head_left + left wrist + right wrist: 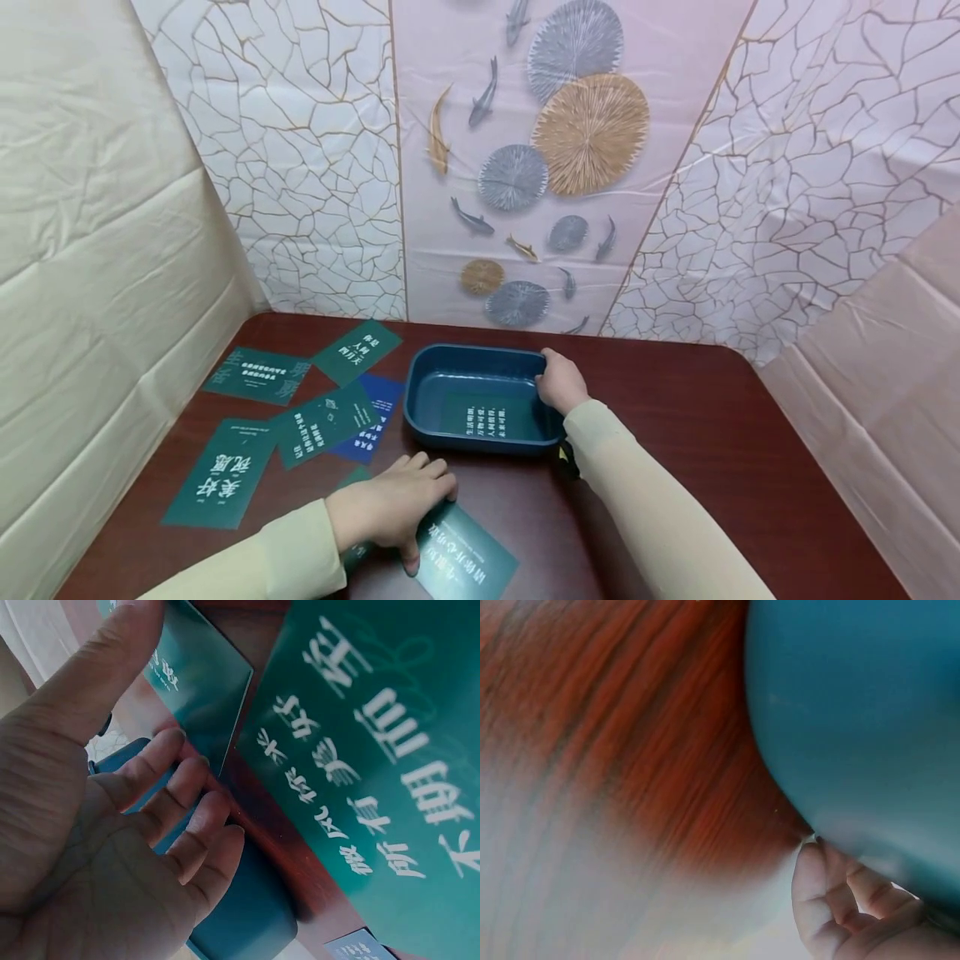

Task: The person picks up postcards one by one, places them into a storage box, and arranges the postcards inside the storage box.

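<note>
My left hand (pixel 396 502) is over the near part of the table, with its fingers loosely bent and spread. Below its thumb and fingertips lies a green card (pixel 472 557) printed with white characters. Another green card (pixel 352 750) shows large beside the palm in the left wrist view; in the head view it is partly hidden beneath the hand. My right hand (pixel 561 382) grips the right end of a dark blue rectangular dish (pixel 480 444) by its rim. Inside the dish lies a green card (pixel 453 412). The right fingertips (pixel 810 870) touch the dish's outer wall in the right wrist view.
Several green cards (pixel 225 475) are spread over the left side of the table, some overlapping. A blue card (pixel 382 396) lies partly under one, beside the dish. A small black and yellow object (pixel 567 460) shows by the right sleeve. Patterned cloth (pixel 322 167) hangs behind the dark red table (pixel 690 433).
</note>
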### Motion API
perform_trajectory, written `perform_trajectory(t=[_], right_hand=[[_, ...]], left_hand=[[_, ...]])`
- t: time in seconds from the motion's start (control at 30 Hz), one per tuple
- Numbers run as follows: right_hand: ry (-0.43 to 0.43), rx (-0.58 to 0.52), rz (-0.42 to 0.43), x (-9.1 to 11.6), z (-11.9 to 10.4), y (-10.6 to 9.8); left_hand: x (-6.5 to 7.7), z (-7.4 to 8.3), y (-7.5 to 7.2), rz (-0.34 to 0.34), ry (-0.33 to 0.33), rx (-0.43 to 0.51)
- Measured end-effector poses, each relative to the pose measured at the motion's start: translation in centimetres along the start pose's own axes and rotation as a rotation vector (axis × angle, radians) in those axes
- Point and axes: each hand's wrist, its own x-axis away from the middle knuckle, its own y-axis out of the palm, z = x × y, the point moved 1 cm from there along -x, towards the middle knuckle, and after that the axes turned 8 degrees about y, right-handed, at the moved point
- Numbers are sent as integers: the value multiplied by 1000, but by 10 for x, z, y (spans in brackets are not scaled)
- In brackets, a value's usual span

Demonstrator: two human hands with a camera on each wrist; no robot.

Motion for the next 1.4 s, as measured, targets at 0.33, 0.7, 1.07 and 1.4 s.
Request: perform_trajectory(t=[0.33, 0.7, 1.07, 1.4], right_hand=[[-3, 3, 0, -2, 2, 0], [-4, 2, 0, -1, 0, -1], [-4, 9, 15, -1, -1, -2], [25, 18, 7, -2, 1, 0]], left_hand=[[-2, 0, 1, -14, -41, -2], [-4, 2, 1, -12, -40, -9], [-2, 4, 1, 11, -33, -19], [-2, 2, -5, 83, -32, 79]])
